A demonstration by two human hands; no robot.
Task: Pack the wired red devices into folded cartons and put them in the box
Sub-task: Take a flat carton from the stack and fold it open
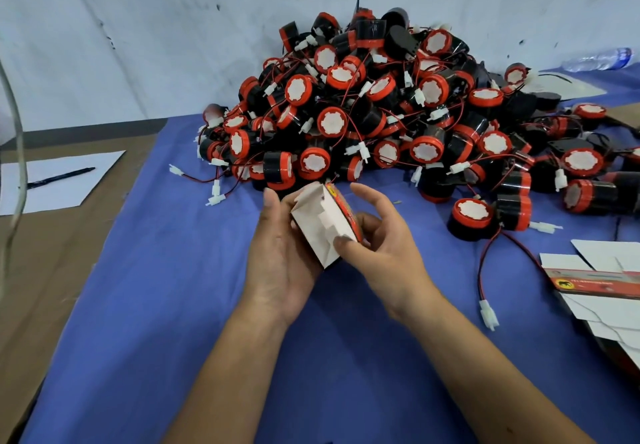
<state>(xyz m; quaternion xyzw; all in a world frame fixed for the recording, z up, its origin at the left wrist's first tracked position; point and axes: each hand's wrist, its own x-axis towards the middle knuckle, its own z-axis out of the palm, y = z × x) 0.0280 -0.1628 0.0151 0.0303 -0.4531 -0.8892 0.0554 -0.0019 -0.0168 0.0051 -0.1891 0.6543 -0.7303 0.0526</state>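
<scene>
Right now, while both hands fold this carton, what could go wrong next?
1. The carton is held in the air between the left hand and the right hand; its white flaps stand open, so a flap may crease or tuck wrongly.
2. The pile of red devices has tangled wires; pulling one may drag others off.
3. A loose wire with white plug lies near the flat cartons and may snag.
</scene>
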